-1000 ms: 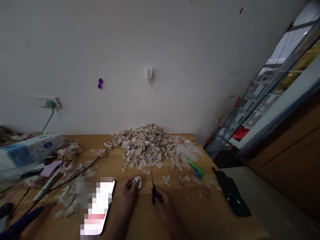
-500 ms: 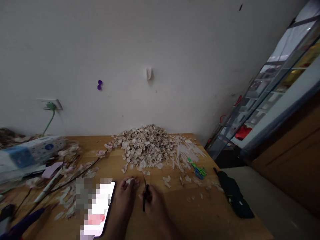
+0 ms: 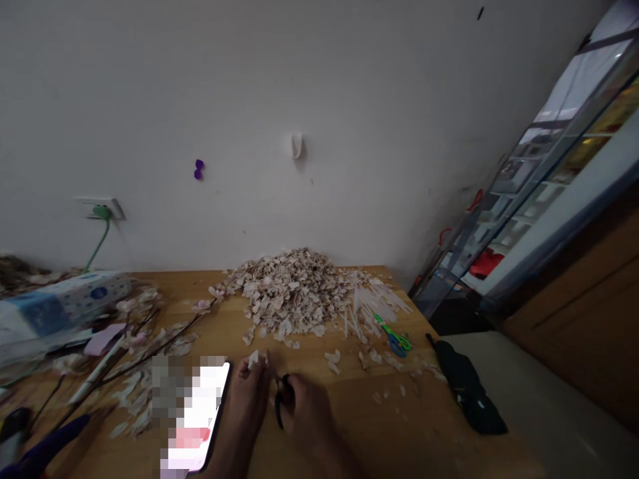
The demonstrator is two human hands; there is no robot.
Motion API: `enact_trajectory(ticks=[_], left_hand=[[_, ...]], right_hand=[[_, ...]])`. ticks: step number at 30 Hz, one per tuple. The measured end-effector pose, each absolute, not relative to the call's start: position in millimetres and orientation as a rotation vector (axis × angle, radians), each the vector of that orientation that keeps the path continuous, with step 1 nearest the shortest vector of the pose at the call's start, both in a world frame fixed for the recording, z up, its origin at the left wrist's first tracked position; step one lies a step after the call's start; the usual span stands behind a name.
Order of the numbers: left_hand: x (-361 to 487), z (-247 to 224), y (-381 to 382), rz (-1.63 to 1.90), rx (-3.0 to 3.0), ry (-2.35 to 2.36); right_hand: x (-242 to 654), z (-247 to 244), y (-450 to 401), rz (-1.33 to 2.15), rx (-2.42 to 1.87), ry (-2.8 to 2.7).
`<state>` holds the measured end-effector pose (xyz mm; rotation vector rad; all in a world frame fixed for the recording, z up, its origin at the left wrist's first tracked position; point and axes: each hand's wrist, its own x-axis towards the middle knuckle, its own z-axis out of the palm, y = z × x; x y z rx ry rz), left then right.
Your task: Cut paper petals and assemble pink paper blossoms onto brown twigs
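Observation:
My left hand (image 3: 249, 382) pinches a small pale petal (image 3: 254, 357) above the wooden table. Black-handled scissors (image 3: 283, 398) are in my right hand (image 3: 308, 406), their blades pointing up and left, close against the petal. Whether the blades touch it I cannot tell. Behind both hands rises a big heap of dried-looking pale petals (image 3: 294, 289). A few loose petals (image 3: 333, 360) lie to the right of my hands. Left of my left forearm, a lit phone (image 3: 202, 416) lies on the table, its screen blurred out.
Green and blue scissors (image 3: 394, 338) lie beside thin white strips (image 3: 377, 303) on the right. A dark cloth-like item (image 3: 469, 389) sits at the right edge. Flowering branches (image 3: 164, 342), a tissue pack (image 3: 74, 303) and a purple-handled tool (image 3: 54, 442) occupy the left.
The scissors have moved left and tilted, bringing their blades to the petal. My left hand has turned slightly, and the petal now stands more upright in its fingers.

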<state>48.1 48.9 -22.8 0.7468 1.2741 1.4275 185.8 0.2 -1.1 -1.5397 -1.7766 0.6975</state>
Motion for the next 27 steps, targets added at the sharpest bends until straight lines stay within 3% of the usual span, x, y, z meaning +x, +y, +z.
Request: enact_trajectory(ticks=[27], left_hand=[[51, -34, 50, 1.358, 0.509, 0.981]], right_hand=[[186, -8, 5, 0.728, -1.674, -1.781]])
